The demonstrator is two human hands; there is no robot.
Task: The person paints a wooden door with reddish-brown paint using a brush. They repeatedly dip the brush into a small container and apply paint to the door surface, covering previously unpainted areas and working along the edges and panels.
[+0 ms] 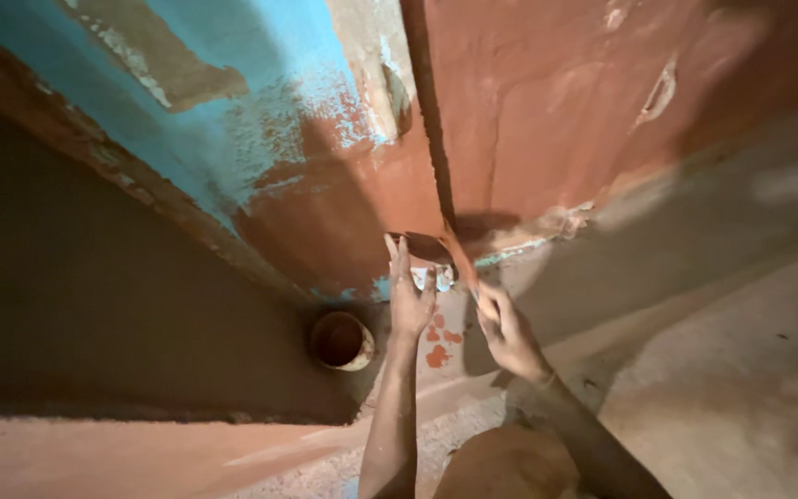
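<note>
With your left hand [410,300] flat and open-fingered against the small dark bowl [425,247] at the corner's foot, keep your right hand [506,331], pinched on a thin reddish-brown plastering blade [459,259], stroking evenly along the red-plastered wall [528,120]

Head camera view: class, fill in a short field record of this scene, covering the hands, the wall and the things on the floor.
Left hand: left hand raised, fingers up, against the base of the wall
Right hand: right hand holds a brush at the wall corner
Wall: wall mostly red-brown, with a blue patch left uncovered
Container: round pot on the floor, left of the hands
Floor: red paint drops beside the left wrist
</note>
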